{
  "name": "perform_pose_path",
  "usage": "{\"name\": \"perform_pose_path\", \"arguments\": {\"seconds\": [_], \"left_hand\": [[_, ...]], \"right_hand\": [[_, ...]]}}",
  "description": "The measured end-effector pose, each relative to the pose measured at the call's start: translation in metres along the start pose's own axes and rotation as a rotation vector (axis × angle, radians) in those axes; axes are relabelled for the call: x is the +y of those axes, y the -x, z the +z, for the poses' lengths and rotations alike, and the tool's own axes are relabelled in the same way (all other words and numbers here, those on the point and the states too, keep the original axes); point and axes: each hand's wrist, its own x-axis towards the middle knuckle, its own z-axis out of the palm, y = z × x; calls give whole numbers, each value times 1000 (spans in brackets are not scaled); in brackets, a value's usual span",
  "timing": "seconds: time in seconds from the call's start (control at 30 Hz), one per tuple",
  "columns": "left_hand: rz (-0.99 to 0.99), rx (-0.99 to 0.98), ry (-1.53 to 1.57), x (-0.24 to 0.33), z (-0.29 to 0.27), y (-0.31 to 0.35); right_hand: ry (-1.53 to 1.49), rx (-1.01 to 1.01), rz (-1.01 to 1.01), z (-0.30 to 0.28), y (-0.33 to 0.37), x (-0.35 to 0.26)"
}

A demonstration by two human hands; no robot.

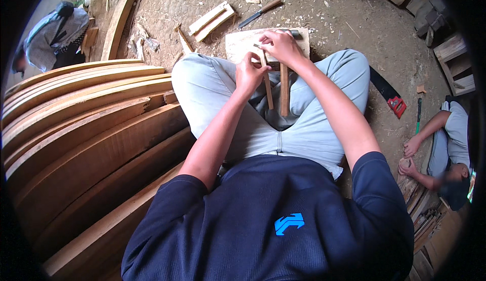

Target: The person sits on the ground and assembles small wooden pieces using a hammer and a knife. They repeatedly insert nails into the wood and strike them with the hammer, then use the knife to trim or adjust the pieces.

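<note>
My left hand (249, 71) is closed, its thumb and fingers pinching a thin wooden stick (268, 91) that slopes down between my knees. Over the stick's upper end, my right hand (282, 47) is bent with its fingers drawn together. A small dark piece (257, 46) shows by its fingertips; what exactly they grip is hidden. Both hands are above a pale wooden block (238, 42) in front of my crossed legs. A thicker wooden handle (285, 91) juts from the block toward me, beneath my right wrist. A dark cylindrical thing (292, 33) lies on the block behind that hand.
Ahead on the dirt floor are a knife-like tool (260, 14) with a wooden handle and a grooved wood piece (211, 21). Long curved-looking planks (91, 124) fill my left. A red-handled saw (389, 94) lies right of my knee. Another person (450, 139) works at right; one (53, 38) bends far left.
</note>
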Motion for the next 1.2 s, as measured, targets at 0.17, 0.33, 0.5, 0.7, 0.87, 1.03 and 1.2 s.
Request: {"name": "perform_pose_path", "arguments": {"seconds": [0.17, 0.33, 0.5, 0.7, 0.87, 1.03, 1.2], "left_hand": [[54, 100, -119, 15, -5, 13], [26, 86, -176, 9, -4, 10], [91, 66, -212, 2, -8, 5], [97, -28, -178, 5, -12, 3], [108, -41, -203, 8, -11, 6], [146, -34, -180, 3, -10, 4], [112, -36, -137, 5, -8, 5]], "right_hand": [[77, 38, 0, 1, 4, -9], [91, 78, -4, 6, 3, -4], [151, 99, -12, 8, -2, -2], [144, 137, -66, 14, 2, 10], [245, 71, -138, 9, 8, 11], [241, 153, -137, 10, 14, 11], [96, 312, -48, 21, 18, 15]]}}
